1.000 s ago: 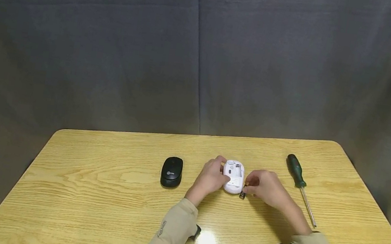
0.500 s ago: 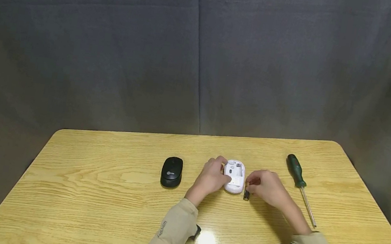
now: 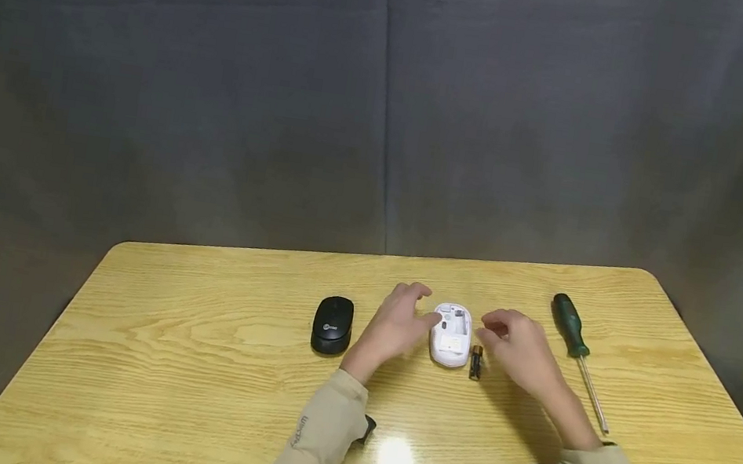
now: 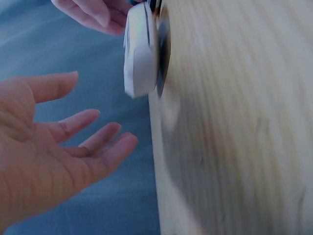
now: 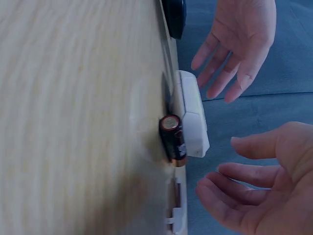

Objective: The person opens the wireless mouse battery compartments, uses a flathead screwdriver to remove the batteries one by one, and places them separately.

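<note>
A white computer mouse [image 3: 450,344] lies upside down on the table, its battery compartment uncovered and showing no battery. Close along its right side rests a black battery with a copper-coloured end [image 3: 476,363], also seen in the right wrist view as a dark battery [image 5: 173,142]. My left hand [image 3: 397,323] hovers just left of the mouse, fingers spread and holding nothing. To the right of the battery, my right hand [image 3: 520,354] is raised off the table with loosely bent fingers; the right wrist view shows nothing between them.
A black mouse [image 3: 332,326] stands on the wooden table [image 3: 179,379] to the left. A screwdriver with a green handle [image 3: 571,325] lies at the right. Near my right hand is a small white plastic piece [image 5: 177,220]. A grey curtain [image 3: 250,128] hangs behind.
My right hand has set the battery down slightly farther right and let go of it. My left hand has released the white mouse and drawn off it. The head view has shifted a little.
</note>
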Demonstrator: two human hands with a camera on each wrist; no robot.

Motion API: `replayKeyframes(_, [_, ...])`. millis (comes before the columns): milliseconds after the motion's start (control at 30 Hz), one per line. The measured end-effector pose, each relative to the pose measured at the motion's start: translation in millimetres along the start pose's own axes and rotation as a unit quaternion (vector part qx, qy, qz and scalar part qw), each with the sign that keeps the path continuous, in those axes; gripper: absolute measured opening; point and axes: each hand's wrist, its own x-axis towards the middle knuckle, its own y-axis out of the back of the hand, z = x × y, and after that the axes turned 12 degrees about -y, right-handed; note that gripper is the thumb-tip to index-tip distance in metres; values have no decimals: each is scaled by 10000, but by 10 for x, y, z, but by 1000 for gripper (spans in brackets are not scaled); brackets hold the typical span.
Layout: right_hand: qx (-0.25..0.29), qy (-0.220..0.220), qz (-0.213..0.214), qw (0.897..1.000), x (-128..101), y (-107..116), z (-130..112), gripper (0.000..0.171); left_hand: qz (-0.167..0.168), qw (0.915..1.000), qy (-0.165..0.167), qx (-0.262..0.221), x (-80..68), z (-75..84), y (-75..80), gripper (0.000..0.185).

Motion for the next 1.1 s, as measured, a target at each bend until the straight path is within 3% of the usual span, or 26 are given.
replayKeyframes(333, [120,104,273,9995,-52,60,-134,47,279,9992,-300,27,-86,-62,301,48])
replayKeyframes(600, [-63,500,407,9979,-27,-39,-348,53,173,9980,-552,238,-176,-54,492,55])
replayKeyframes(867, [1,831,275,9962,39,-202,-538,55,38,9969,-582,522,-335,-259,691,58])
replayKeyframes(1100, [50,972,84,9952,95,-338,-757,57,126,9961,-514,701,-513,-435,934,60])
